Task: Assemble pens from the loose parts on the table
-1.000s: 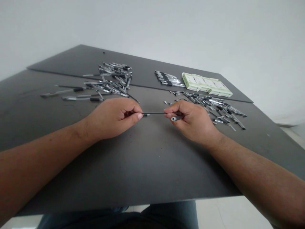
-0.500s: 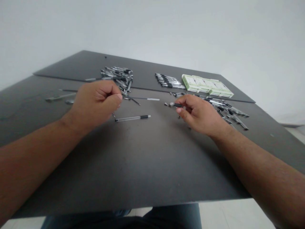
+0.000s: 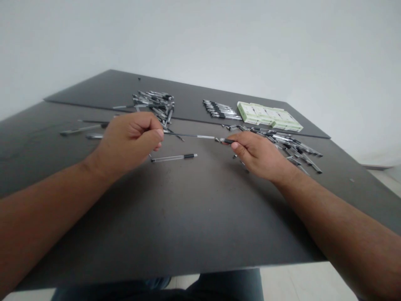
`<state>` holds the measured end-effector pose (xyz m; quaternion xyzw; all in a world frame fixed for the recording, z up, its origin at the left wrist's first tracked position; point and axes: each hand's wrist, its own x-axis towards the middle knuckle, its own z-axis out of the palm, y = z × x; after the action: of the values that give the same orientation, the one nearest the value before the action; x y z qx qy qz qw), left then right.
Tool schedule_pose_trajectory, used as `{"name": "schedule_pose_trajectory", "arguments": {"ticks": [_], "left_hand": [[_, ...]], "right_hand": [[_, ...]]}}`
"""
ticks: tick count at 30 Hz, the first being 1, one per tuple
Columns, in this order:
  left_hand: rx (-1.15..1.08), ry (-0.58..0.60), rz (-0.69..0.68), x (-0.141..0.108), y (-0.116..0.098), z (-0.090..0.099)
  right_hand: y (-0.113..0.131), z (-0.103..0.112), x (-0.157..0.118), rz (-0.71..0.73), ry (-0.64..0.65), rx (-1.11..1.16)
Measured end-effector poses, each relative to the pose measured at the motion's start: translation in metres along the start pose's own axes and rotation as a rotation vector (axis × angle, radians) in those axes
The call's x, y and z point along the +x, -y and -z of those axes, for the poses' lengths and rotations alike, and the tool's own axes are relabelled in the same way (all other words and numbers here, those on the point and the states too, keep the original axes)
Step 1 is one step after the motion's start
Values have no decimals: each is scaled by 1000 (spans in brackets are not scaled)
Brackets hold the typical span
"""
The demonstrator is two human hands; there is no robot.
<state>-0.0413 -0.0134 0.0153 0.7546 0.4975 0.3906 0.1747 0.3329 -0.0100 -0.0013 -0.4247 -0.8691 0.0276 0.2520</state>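
pen refill (image 3: 188, 135) runs level across the middle of the frame, a thin black tube with a pale, clear length toward its right end, held in the air above the dark table top (image 3: 188, 217). its left end disappears into the left hand (image 3: 130, 138), which is curled nearly to a fist, with thumb and fingers closed on the refill. its right end comes to the tip of a short dark pen barrel (image 3: 228, 141) pinched in the right hand (image 3: 260, 156). that hand is narrowly closed around the barrel, and whether the refill touches the barrel or sits just beside it is too small to tell.

below the refill, between the hands, a clear pen with a black cap (image 3: 173, 157) lies on the table top. a scattered heap of clear and black pens (image 3: 153, 104) sits upper middle, behind the left hand, with a few loose pens (image 3: 81, 133) out to its left. a second scattered heap (image 3: 283, 144) spreads just right of the right hand. a tidy row of pens (image 3: 221, 110) lies side by side toward the far edge, and beside it, upper right, lie pale green boxes (image 3: 269, 116). a seam (image 3: 94, 107) crosses the table top behind the hands, and blue jeans (image 3: 228, 284) show below its near edge.
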Motion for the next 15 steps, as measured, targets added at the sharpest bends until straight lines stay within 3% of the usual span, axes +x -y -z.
{"name": "schedule_pose_trajectory", "arguments": {"ticks": [15], "left_hand": [[6, 80, 6, 1, -6, -4]], "right_hand": [[-1, -6, -1, 27, 31, 18]]}}
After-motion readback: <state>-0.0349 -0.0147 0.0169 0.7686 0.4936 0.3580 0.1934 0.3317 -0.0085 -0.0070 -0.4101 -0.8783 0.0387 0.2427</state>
